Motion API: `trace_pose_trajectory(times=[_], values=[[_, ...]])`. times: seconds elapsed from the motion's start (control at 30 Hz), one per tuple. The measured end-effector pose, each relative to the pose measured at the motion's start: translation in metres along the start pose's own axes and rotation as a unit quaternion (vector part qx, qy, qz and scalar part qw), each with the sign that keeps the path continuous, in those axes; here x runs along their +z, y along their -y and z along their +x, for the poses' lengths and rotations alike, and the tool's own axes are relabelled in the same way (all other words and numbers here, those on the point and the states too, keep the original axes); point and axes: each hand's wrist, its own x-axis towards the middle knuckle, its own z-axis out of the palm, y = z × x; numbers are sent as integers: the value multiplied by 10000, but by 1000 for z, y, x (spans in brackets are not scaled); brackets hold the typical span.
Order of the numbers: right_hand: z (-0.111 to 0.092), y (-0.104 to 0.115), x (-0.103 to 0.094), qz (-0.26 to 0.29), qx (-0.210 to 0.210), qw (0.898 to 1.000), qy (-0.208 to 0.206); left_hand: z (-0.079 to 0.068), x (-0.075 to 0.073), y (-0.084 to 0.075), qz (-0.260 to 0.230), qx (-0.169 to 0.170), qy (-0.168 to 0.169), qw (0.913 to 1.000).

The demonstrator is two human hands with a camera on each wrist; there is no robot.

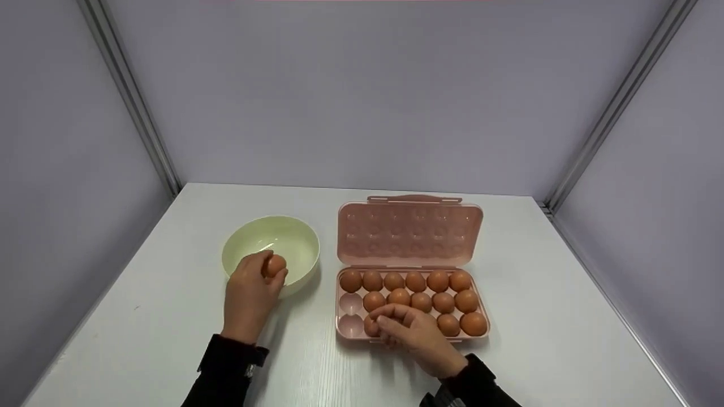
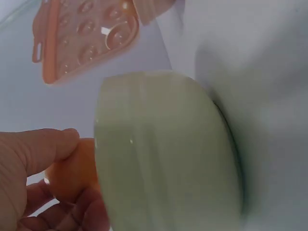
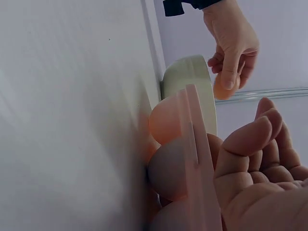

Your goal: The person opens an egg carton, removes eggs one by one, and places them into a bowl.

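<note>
My left hand (image 1: 249, 299) pinches a brown egg (image 1: 276, 265) between thumb and fingers, over the near part of a pale green bowl (image 1: 298, 243). The left wrist view shows this egg (image 2: 73, 171) beside the bowl's rim. To the right lies a pink egg carton (image 1: 350, 325) holding several brown eggs in rows; two cups at its left end hold none. My right hand (image 1: 421, 336) hovers over the carton's front row with loosely bent fingers, hiding some eggs. In the right wrist view nothing shows between its thumb and fingers.
The carton's lid (image 1: 410, 233) stands raised at the back. Bowl and carton sit apart on a white table (image 1: 537, 316). Pale panels (image 1: 362, 96) with metal corner posts enclose the table at the back and sides.
</note>
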Motion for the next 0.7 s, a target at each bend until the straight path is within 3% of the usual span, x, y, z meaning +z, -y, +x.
trace_pose_trajectory(times=[0.13,0.3,0.47,0.7], values=[[-1,1,1,-91,-4,10000,-4,-1,0,7,214,-645,379,9970],[-1,1,2,-240,-35,9997,24,-2,3,11,338,-1123,560,9915],[-1,0,2,-289,-84,9995,120,-2,6,11,430,-1179,701,9896],[0,-2,3,-235,-195,9993,216,1,4,9,454,-963,770,9913]])
